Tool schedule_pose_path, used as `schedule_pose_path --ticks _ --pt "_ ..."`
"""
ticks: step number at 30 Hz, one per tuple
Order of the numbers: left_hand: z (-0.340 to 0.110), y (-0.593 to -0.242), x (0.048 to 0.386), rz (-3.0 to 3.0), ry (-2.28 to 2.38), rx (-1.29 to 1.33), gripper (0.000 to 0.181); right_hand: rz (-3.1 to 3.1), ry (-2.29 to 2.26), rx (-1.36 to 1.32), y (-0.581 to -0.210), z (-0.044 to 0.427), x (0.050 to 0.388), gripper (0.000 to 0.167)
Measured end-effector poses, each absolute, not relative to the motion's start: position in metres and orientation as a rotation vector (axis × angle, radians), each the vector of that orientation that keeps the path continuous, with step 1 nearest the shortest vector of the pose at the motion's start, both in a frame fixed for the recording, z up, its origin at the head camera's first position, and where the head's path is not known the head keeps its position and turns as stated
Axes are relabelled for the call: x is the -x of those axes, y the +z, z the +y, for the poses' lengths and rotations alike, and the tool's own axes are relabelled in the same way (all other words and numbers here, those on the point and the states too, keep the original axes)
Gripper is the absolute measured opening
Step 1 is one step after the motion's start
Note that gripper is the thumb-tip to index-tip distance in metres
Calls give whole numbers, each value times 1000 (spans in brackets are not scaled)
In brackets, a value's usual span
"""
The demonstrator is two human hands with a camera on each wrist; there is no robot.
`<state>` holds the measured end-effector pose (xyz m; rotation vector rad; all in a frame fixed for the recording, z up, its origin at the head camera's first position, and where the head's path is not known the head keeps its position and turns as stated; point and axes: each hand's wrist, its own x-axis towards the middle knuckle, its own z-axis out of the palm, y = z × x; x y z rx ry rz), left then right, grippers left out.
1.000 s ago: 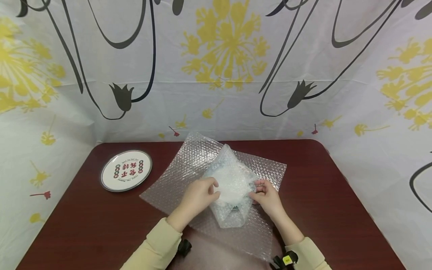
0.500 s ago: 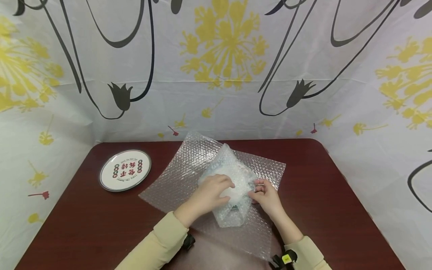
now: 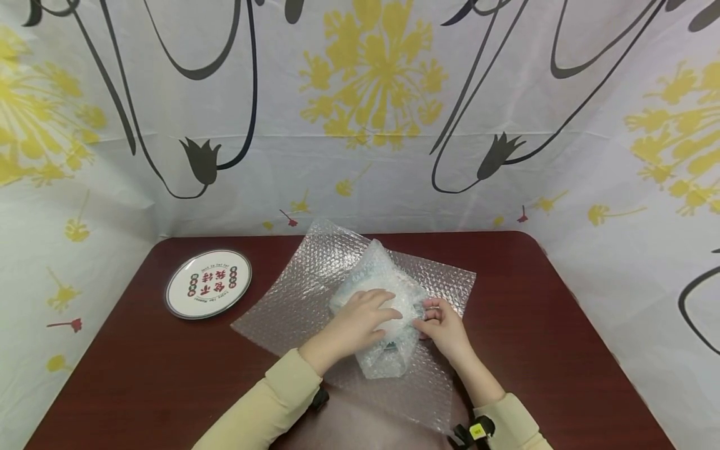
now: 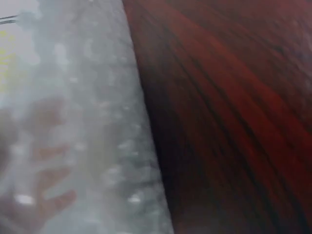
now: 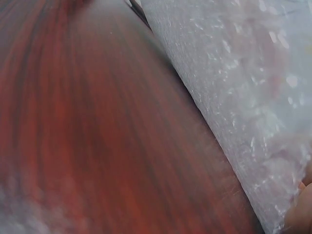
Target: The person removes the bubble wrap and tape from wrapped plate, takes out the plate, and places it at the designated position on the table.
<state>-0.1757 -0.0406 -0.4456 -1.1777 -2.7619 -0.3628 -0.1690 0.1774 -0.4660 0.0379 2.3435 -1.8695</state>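
Note:
A bundle of bubble wrap (image 3: 402, 290) lies in the middle of the table in the head view, folded around a pale round thing. Its kind is hidden by the wrap. My left hand (image 3: 360, 322) rests on the bundle's left part with fingers spread. At the right edge, my right hand (image 3: 446, 328) pinches the folded wrap between thumb and fingers. Beneath the bundle spreads a larger bubble wrap sheet (image 3: 292, 306). In the left wrist view, blurred fingers (image 4: 53, 178) show through the wrap. The right wrist view has the bubble wrap (image 5: 209, 63) and part of a hand at its right edge.
A white plate (image 3: 209, 284) with red characters and a dark rim lies at the table's back left. Dark red wood of the table (image 3: 551, 350) shows on both sides. A patterned cloth (image 3: 371, 181) hangs behind and along both sides.
My left hand has moved right, farther over the bundle, and its curled fingers have spread out. The right hand stays at the bundle's right edge.

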Motion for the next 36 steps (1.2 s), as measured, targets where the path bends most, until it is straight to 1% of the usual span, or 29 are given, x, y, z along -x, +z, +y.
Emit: schedule_pose_path --ticks 6,13,17,25,36 --pt "-39 -451 178 -2778 -300 1168 51 2360 -1861 -34 -468 177 170 41" --pt "-38 -456 180 -2793 -301 1107 48 2339 -1888 -52 -486 182 178 42" --pt "-37 -458 182 -2782 -278 1074 41 2356 -1892 -63 -498 183 182 43" --pt "-37 -460 186 -2728 -230 1035 24 2355 -1916 -36 -499 183 182 42" --pt "-39 -460 187 -2654 -312 1013 12 2340 -1917 -48 -497 183 182 42"
